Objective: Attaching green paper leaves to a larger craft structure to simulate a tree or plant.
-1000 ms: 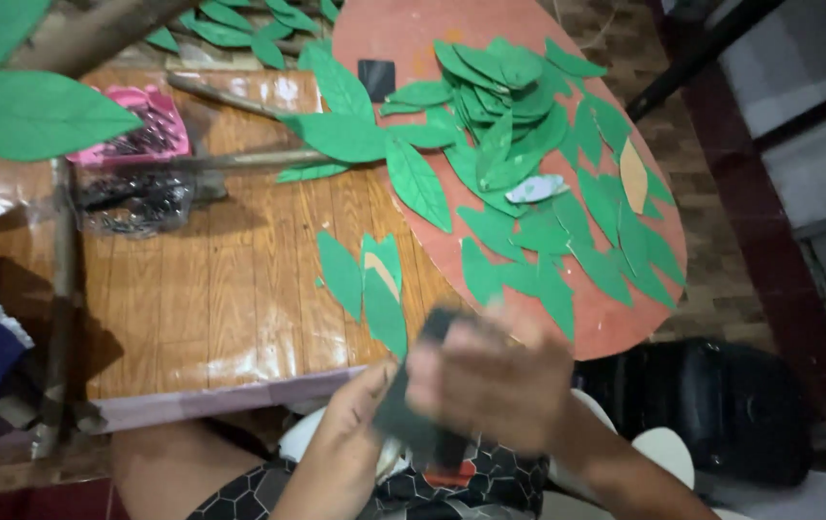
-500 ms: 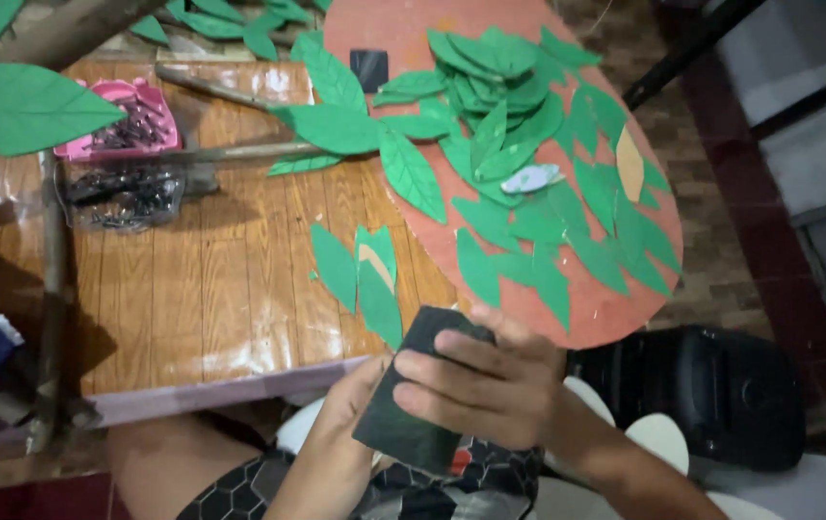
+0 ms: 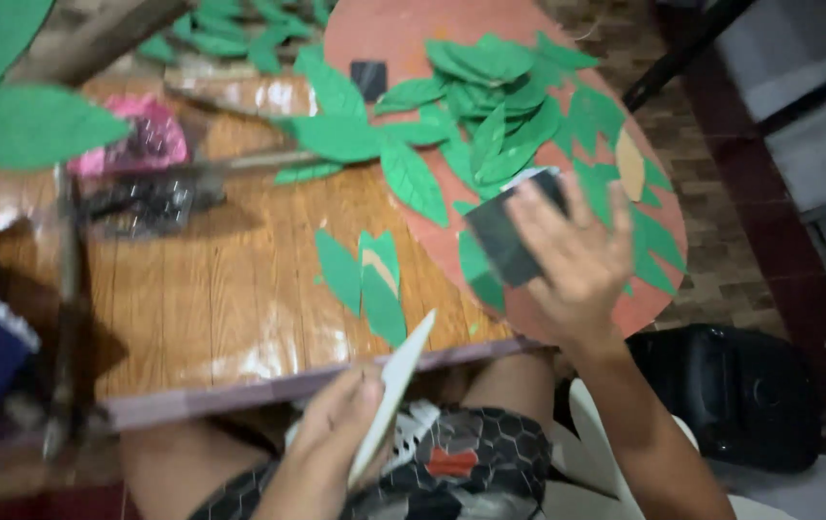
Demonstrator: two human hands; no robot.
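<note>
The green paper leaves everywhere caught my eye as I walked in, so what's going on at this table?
A seated person is at a wooden table strewn with green paper leaves, most heaped on a reddish-orange board. Their right hand holds a dark square piece over the board. Their left hand, down by the lap, grips a pale leaf-shaped cutout seen edge-on. Two more leaves lie on the bare wood.

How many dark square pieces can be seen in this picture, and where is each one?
2. One dark square piece is in the right hand, over the leaves. A smaller dark square lies on the reddish board. The leaves may hide others.
</note>
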